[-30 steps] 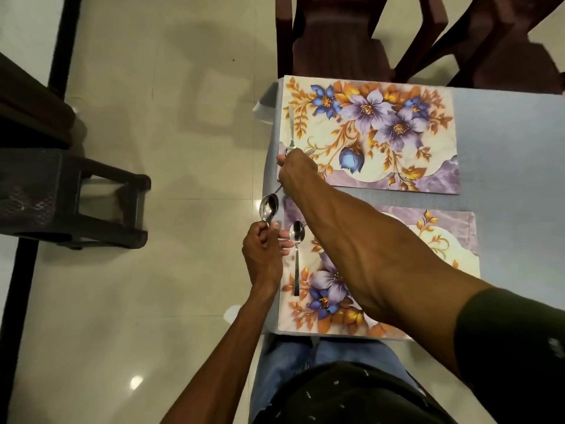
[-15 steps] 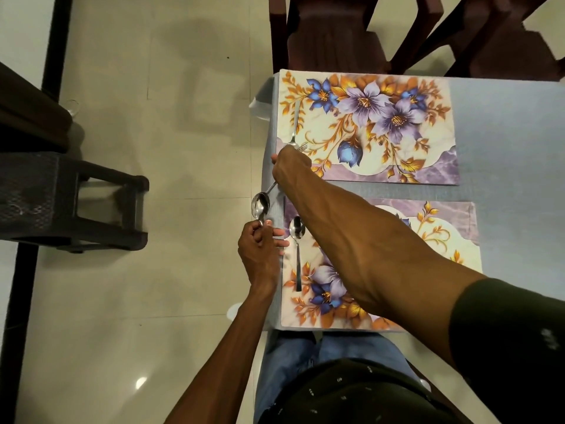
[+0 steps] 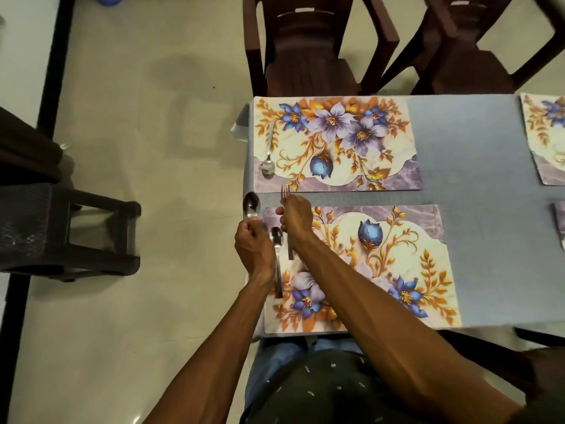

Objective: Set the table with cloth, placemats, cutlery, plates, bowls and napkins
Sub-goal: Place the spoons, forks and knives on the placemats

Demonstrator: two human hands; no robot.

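The cloth (image 3: 477,154) and mats (image 3: 333,145) are laid on the worktop, and one spoon (image 3: 268,154) lies on the far mat. The right hand (image 3: 295,218) grips a fork (image 3: 286,197) over the near mat (image 3: 397,270); the left hand (image 3: 252,243) grips a second spoon (image 3: 250,205). No plates, bowls or napkins are seen yet.

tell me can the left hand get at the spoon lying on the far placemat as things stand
Probably not freely: the left hand already grips a spoon. The far spoon lies uncovered on the far placemat, nothing between.
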